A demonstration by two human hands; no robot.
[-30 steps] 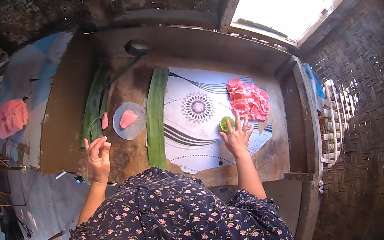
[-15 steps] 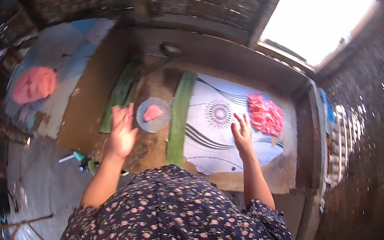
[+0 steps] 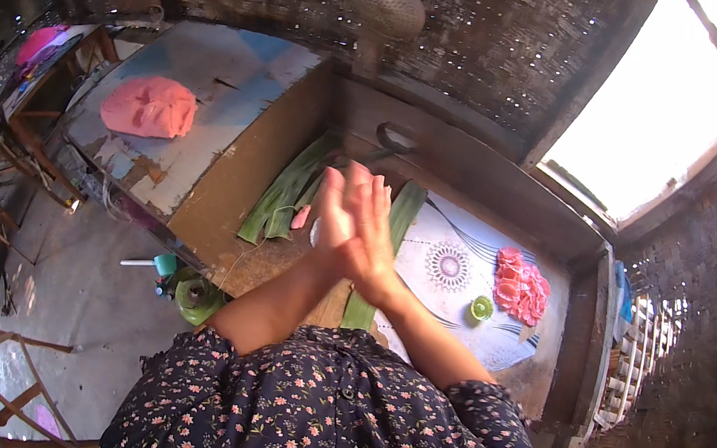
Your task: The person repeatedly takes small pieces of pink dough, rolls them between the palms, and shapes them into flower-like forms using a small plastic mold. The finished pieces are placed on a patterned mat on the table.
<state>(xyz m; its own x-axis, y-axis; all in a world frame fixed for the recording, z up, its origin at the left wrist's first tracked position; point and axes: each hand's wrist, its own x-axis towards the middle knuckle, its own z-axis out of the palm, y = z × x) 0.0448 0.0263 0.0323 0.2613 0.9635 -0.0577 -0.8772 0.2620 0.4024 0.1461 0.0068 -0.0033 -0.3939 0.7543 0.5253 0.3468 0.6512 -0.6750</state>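
My left hand (image 3: pixel 337 221) and my right hand (image 3: pixel 373 231) are raised over the work table, palms together and fingers stretched out. Anything between the palms is hidden. Behind them, a clear round plastic sheet (image 3: pixel 314 232) is mostly covered from view. A small pink piece (image 3: pixel 300 217) shows beside my left hand. Green leaf strips (image 3: pixel 287 189) lie to the left, and another long green leaf strip (image 3: pixel 405 208) runs behind my right hand. To the right, a white patterned sheet (image 3: pixel 441 237) bears a pile of ruffled pink pieces (image 3: pixel 520 287) and a small green coil (image 3: pixel 481 309).
A large pink dough-like lump (image 3: pixel 149 106) sits on a worn, higher board (image 3: pixel 252 66) at the left. Wooden walls (image 3: pixel 490 165) rim the table's back and right. A dark curved-ended tool (image 3: pixel 395 139) lies at the back. A wooden chair (image 3: pixel 5 384) stands lower left.
My hands have come together from apart, over the middle of the table. The view has shifted toward the left, and the green coil now shows on the patterned sheet.
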